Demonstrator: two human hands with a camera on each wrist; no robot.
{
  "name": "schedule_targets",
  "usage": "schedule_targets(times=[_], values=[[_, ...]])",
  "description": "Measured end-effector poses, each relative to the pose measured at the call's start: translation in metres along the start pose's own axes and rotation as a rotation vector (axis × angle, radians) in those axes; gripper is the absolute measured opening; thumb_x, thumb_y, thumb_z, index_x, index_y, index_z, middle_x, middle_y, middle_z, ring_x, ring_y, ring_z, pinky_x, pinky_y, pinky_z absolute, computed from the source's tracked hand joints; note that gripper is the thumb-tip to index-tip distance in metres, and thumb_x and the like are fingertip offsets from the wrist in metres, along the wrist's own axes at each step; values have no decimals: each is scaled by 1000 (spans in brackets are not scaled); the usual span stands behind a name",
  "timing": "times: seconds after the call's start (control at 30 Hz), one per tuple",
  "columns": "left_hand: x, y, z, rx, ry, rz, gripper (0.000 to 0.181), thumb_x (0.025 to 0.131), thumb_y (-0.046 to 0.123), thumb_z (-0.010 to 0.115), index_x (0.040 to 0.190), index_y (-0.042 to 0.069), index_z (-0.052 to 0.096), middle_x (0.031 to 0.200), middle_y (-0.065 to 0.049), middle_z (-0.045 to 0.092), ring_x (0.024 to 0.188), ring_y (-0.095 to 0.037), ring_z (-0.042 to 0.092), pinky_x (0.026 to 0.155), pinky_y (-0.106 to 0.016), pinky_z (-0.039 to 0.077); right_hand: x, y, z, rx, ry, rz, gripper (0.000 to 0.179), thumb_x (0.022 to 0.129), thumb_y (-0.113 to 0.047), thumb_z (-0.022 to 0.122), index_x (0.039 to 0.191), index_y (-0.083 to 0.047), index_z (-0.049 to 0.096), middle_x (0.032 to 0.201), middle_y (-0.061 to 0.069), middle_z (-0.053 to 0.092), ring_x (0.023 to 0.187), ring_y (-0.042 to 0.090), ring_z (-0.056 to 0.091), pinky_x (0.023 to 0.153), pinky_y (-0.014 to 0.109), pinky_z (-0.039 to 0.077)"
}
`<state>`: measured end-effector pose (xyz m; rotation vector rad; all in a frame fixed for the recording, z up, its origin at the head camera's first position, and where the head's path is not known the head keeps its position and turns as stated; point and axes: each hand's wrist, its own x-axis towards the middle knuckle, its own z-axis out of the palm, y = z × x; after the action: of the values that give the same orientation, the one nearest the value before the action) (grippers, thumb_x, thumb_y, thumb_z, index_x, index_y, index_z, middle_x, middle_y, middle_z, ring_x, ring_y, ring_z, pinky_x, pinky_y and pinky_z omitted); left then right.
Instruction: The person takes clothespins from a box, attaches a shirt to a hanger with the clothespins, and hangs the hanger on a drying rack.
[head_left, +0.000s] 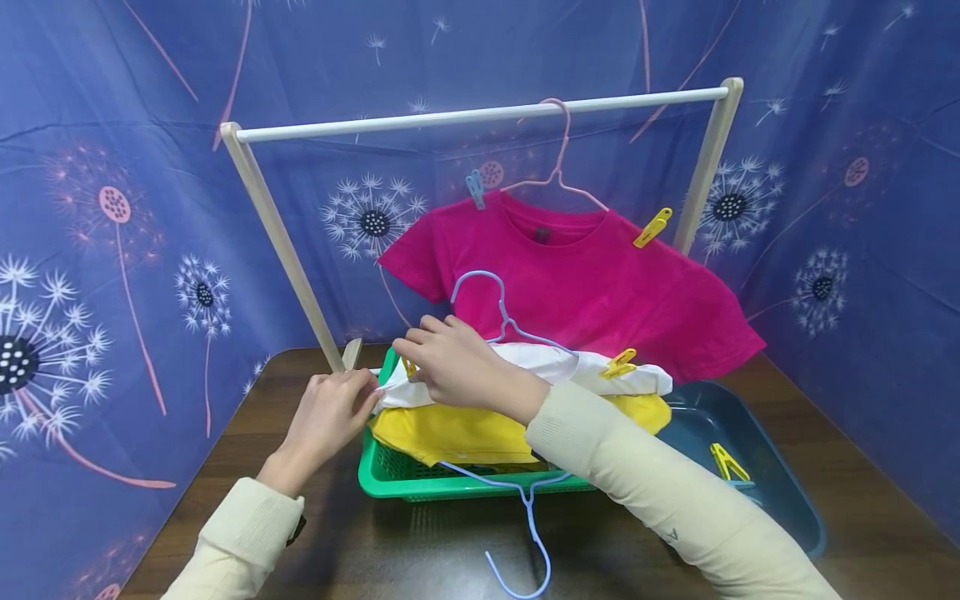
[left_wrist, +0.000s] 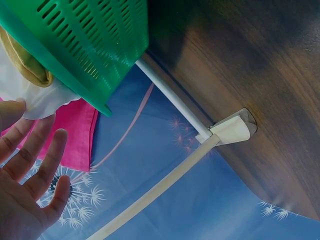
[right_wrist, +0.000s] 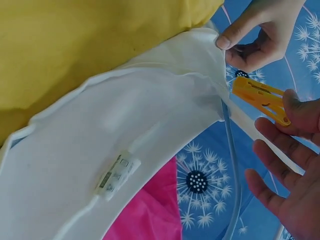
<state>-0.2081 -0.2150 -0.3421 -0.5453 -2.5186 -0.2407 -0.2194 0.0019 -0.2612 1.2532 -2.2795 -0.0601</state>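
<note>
A white shirt (head_left: 543,360) with a light blue hanger (head_left: 501,304) at its neckline lies over the green basket (head_left: 371,479). My left hand (head_left: 330,412) pinches the shirt's left end between thumb and finger. Just beside that end, my right hand (head_left: 465,367) pinches a yellow clothespin (right_wrist: 260,99), its tip right at the fabric's edge near the hanger's arm. Another yellow clothespin (head_left: 621,363) grips the shirt's right side. Beneath the white shirt is a yellow garment (head_left: 457,433), with a second light blue hanger (head_left: 529,504) hooking out over the basket's front.
Behind the basket, a magenta T-shirt (head_left: 562,283) hangs by a pink hanger (head_left: 558,154) from the rack's white bar (head_left: 420,121), with a blue clothespin (head_left: 476,189) and a yellow one on its shoulders. At right, a dark blue tray (head_left: 787,475) holds loose clothespins (head_left: 726,462).
</note>
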Motion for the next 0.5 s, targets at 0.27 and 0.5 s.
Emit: schedule_targets(times=[0.27,0.5], values=[[0,0,0,2,-3,4,7,83,21,66,83,18,59,62,9,52,56,-8,49,74,-45,41,14,0,7,-1,-25,13,22,83,-26,63,104,-22,59,91,-7,63,81,12,48,62,24,41],[-1,0,0,4,10,13,8,83,21,66,82,18,59,62,8,52,57,-9,49,73,-44,41,21,0,13,30,-53,39,20,83,-26,63,104,-23,61,91,-8,66,79,13,47,60,25,41]])
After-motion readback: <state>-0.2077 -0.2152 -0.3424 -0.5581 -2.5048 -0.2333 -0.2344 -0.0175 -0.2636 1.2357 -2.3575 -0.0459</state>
